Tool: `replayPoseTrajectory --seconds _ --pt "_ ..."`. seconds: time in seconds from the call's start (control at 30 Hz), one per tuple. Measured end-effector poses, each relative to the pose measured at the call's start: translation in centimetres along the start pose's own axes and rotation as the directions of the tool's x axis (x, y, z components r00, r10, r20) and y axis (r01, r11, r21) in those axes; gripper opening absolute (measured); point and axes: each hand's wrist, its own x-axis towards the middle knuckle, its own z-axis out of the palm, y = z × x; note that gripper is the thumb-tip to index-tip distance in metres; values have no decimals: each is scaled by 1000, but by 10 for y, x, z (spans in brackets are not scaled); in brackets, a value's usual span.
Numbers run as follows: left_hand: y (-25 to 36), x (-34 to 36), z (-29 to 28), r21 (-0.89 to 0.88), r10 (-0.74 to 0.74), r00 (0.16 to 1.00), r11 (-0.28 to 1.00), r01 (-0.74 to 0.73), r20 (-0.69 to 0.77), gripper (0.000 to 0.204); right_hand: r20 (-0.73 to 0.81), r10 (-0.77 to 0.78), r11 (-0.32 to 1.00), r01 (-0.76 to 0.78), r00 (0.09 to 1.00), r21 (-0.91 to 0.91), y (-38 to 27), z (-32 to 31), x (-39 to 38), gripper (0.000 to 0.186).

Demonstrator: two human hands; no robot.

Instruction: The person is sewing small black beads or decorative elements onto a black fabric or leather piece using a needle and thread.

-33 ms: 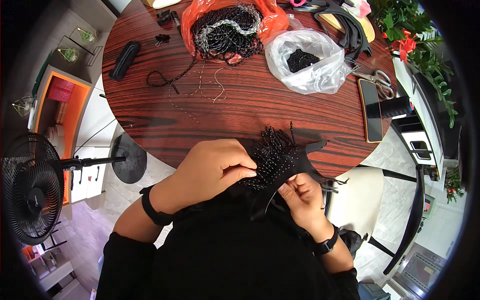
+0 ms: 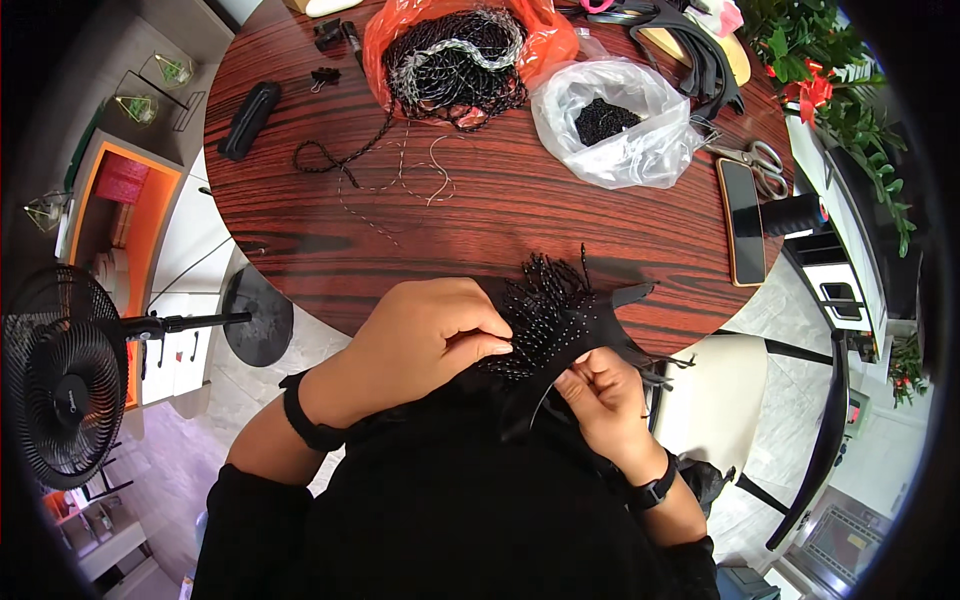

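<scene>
Near the table's front edge hangs a black band point(image 2: 553, 377) with a dense fringe of braided strands point(image 2: 545, 320) dotted with small shiny beads. My left hand point(image 2: 425, 335) is closed in a pinch, thumb and forefinger meeting at the fringe's left side, where strands run to the fingertips. My right hand point(image 2: 605, 397) grips the band's lower right edge between thumb and bent fingers. A flat black end point(image 2: 631, 293) of the piece points to the right. Several thin dark strands stick out to the right, beyond my right hand.
On the round wooden table point(image 2: 300, 215) stand a red bag point(image 2: 555, 40) of black and silver cord and a clear bag point(image 2: 640, 165) of black beads. Scissors point(image 2: 765, 165), a phone point(image 2: 741, 220) and a black thread spool point(image 2: 790, 215) lie at right. A fan point(image 2: 70, 390) stands left, a chair point(image 2: 715, 400) right.
</scene>
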Motion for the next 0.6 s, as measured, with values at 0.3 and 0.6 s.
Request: replayPoseTrajectory --seconds 0.3,0.6 --pt "3 -9 0 16 -34 999 999 34 13 7 57 -36 980 46 998 -194 -18 -2 2 17" --pt "2 -17 7 134 52 998 990 -45 -46 10 78 -14 999 16 997 -32 3 -10 -3 6"
